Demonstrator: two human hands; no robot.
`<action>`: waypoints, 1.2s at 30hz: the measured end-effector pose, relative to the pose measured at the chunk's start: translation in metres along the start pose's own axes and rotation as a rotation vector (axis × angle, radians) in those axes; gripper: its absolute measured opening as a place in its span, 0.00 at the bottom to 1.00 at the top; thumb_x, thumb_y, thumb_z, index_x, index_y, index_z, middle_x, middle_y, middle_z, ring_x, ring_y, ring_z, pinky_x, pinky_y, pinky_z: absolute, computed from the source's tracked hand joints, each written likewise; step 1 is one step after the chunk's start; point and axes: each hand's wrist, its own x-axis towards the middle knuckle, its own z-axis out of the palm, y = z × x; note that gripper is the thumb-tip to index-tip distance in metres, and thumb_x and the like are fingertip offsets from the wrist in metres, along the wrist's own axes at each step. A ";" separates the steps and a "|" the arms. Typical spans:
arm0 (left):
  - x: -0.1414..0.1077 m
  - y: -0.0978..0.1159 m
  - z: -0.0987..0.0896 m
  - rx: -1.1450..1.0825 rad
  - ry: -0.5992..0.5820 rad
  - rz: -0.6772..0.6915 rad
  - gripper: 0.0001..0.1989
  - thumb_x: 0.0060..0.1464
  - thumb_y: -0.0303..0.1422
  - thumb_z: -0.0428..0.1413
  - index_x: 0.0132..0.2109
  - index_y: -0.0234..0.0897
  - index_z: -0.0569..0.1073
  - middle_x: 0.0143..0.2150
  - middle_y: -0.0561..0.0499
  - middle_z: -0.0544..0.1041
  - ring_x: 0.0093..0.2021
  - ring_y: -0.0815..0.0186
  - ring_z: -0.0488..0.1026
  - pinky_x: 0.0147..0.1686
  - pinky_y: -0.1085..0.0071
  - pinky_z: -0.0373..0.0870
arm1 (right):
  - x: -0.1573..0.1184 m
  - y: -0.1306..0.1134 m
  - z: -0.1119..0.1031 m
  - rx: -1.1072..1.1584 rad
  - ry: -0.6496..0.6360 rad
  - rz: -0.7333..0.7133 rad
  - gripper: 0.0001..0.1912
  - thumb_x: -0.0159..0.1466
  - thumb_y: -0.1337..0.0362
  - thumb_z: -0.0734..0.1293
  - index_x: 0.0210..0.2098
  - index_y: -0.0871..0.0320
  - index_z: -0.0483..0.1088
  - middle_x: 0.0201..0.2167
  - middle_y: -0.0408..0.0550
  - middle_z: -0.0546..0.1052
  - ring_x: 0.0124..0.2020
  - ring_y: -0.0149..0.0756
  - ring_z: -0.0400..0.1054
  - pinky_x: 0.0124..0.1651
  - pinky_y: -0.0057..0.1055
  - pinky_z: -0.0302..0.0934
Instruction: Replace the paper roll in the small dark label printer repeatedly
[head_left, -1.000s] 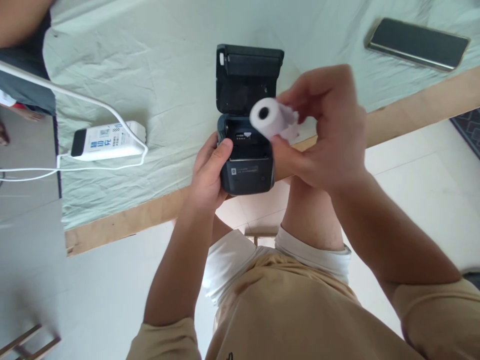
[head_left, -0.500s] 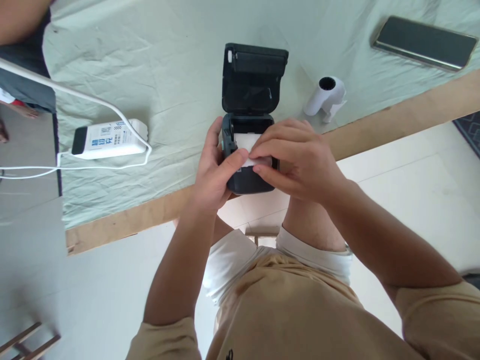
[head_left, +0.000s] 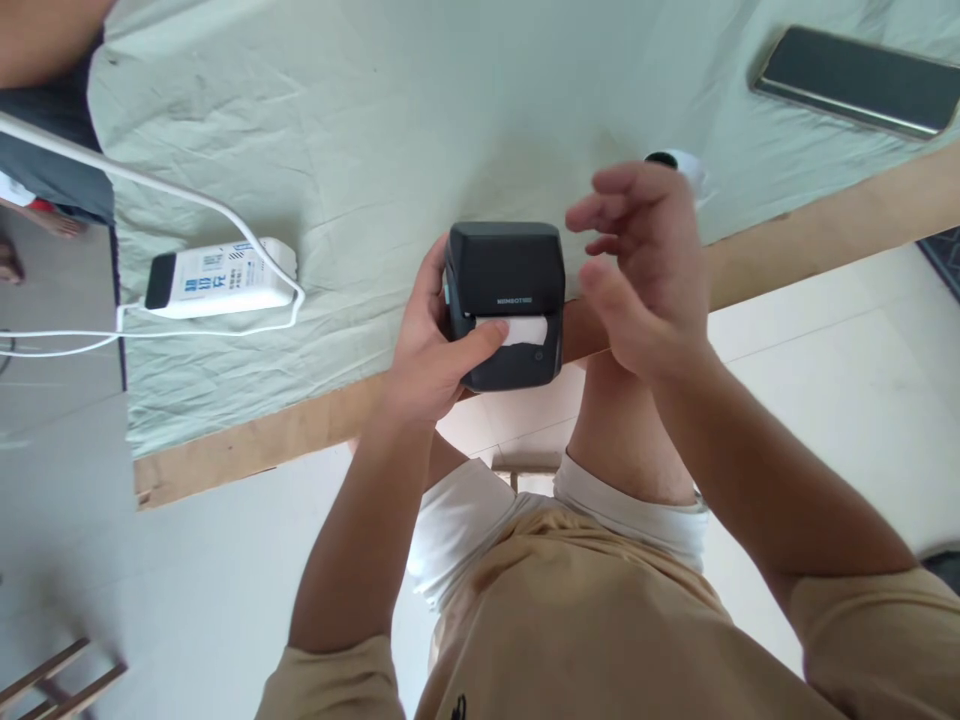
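A small black printer with its lid closed is held over the table's front edge. My left hand grips it from the left side, the thumb lying on a white paper strip that sticks out of the slot. To the right of the printer, my right hand is raised with its fingers apart and nothing in them; it is slightly blurred. Behind that hand, a white paper roll is partly hidden.
On the pale green cloth lie a white power bank with white cables at the left and a dark phone at the far right. Another person's arm shows at the top left.
The printer's lid, raised before, is now down, with the paper strip coming out under it. My right hand has let go of the paper and moved right and up, opening.
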 end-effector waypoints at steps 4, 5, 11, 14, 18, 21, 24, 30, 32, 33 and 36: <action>0.000 0.002 0.004 -0.061 -0.011 0.011 0.28 0.49 0.38 0.73 0.57 0.50 0.75 0.53 0.50 0.82 0.56 0.51 0.82 0.43 0.67 0.83 | -0.001 0.008 0.003 0.011 -0.164 0.080 0.28 0.68 0.41 0.66 0.62 0.45 0.63 0.64 0.51 0.73 0.60 0.47 0.73 0.61 0.47 0.71; 0.000 0.003 0.005 -0.084 0.000 0.009 0.26 0.51 0.41 0.72 0.56 0.50 0.76 0.52 0.50 0.82 0.57 0.51 0.82 0.44 0.66 0.83 | 0.001 0.011 0.005 0.053 -0.201 0.101 0.30 0.68 0.40 0.66 0.63 0.46 0.62 0.64 0.51 0.73 0.57 0.45 0.75 0.59 0.45 0.72; 0.001 0.004 0.009 -0.108 0.058 -0.067 0.17 0.58 0.47 0.67 0.50 0.46 0.78 0.42 0.50 0.83 0.55 0.49 0.83 0.45 0.63 0.84 | 0.007 0.025 0.011 0.219 -0.273 0.191 0.35 0.64 0.39 0.70 0.64 0.45 0.61 0.59 0.49 0.76 0.38 0.35 0.75 0.45 0.37 0.74; 0.002 0.004 0.008 -0.104 0.051 -0.078 0.17 0.58 0.46 0.67 0.49 0.45 0.79 0.41 0.49 0.83 0.55 0.48 0.83 0.44 0.63 0.84 | 0.005 0.025 0.011 0.216 -0.274 0.193 0.33 0.65 0.44 0.71 0.65 0.45 0.62 0.60 0.49 0.76 0.37 0.35 0.75 0.45 0.38 0.74; 0.003 0.004 0.011 -0.124 0.021 -0.029 0.21 0.58 0.52 0.66 0.52 0.46 0.79 0.50 0.48 0.84 0.63 0.47 0.78 0.52 0.61 0.83 | 0.005 0.024 0.010 0.229 -0.285 0.185 0.33 0.66 0.43 0.69 0.66 0.46 0.60 0.61 0.50 0.74 0.43 0.36 0.76 0.49 0.38 0.74; 0.005 0.003 0.011 -0.140 0.011 0.010 0.21 0.61 0.56 0.61 0.49 0.46 0.80 0.55 0.49 0.83 0.69 0.49 0.73 0.58 0.60 0.80 | 0.004 0.025 0.009 0.221 -0.287 0.155 0.35 0.66 0.38 0.69 0.65 0.45 0.61 0.61 0.50 0.74 0.51 0.40 0.75 0.53 0.39 0.73; 0.008 0.000 0.010 -0.174 0.050 -0.024 0.21 0.63 0.57 0.58 0.45 0.45 0.79 0.54 0.48 0.84 0.68 0.49 0.73 0.58 0.58 0.80 | 0.003 0.029 0.007 0.166 -0.235 0.123 0.36 0.64 0.35 0.68 0.65 0.43 0.63 0.60 0.50 0.72 0.54 0.42 0.72 0.53 0.39 0.72; 0.014 -0.004 0.010 -0.316 0.223 -0.072 0.20 0.70 0.46 0.53 0.37 0.39 0.80 0.41 0.49 0.86 0.53 0.55 0.83 0.56 0.63 0.81 | 0.001 0.031 0.004 0.185 -0.240 0.007 0.38 0.61 0.36 0.72 0.64 0.43 0.63 0.47 0.47 0.70 0.45 0.41 0.70 0.47 0.39 0.70; 0.015 -0.005 0.011 -0.331 0.226 -0.005 0.20 0.71 0.44 0.52 0.37 0.38 0.81 0.37 0.50 0.86 0.46 0.60 0.85 0.54 0.65 0.81 | 0.003 0.028 0.004 0.204 -0.287 0.000 0.39 0.60 0.38 0.73 0.65 0.44 0.62 0.45 0.46 0.69 0.45 0.40 0.69 0.48 0.39 0.70; 0.015 -0.005 0.012 -0.333 0.225 0.009 0.20 0.72 0.43 0.52 0.37 0.37 0.81 0.36 0.51 0.86 0.42 0.61 0.85 0.54 0.66 0.81 | 0.004 0.027 0.003 0.217 -0.304 0.013 0.39 0.60 0.39 0.74 0.65 0.44 0.62 0.44 0.46 0.69 0.44 0.40 0.69 0.46 0.39 0.70; 0.015 -0.006 0.011 -0.337 0.238 0.010 0.19 0.72 0.40 0.52 0.36 0.37 0.82 0.34 0.52 0.85 0.38 0.64 0.84 0.53 0.68 0.81 | 0.007 0.020 0.000 0.210 -0.272 0.057 0.36 0.60 0.44 0.76 0.62 0.45 0.63 0.39 0.44 0.67 0.39 0.37 0.67 0.40 0.36 0.69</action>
